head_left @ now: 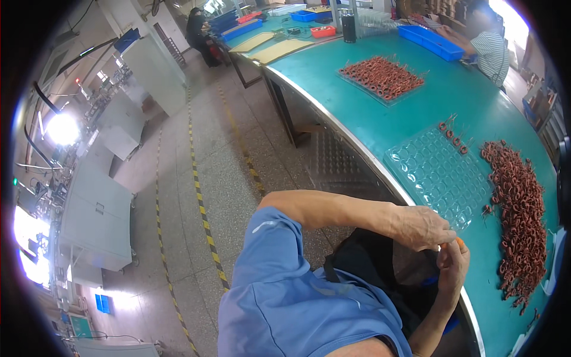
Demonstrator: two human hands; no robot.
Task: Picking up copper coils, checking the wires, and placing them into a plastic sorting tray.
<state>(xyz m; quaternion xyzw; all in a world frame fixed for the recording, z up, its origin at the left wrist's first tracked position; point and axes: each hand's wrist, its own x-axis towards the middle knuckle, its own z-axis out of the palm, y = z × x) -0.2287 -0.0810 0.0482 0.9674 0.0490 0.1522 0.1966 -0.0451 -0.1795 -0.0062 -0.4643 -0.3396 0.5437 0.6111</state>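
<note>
My left hand (423, 228) and my right hand (454, 262) meet fingertip to fingertip at the table's near edge. The fingers of both are pinched together. A small orange spot (460, 242) shows at the fingertips; what it belongs to, and what is pinched there, is too small to tell. Just beyond my hands lies a clear plastic tray (425, 169) with rows of round pockets. Several copper-wound ring coils (456, 141) with wire leads sit along its far right edge. To its right spreads a large heap of the same reddish-brown coils (517, 220).
Farther along the green table (357, 119), a second tray full of coils (382, 78) lies flat. Blue bins (429, 43), a red bin (323, 31), and a dark cylinder (348, 28) stand beyond. A co-worker in a striped shirt (491, 55) sits across the table.
</note>
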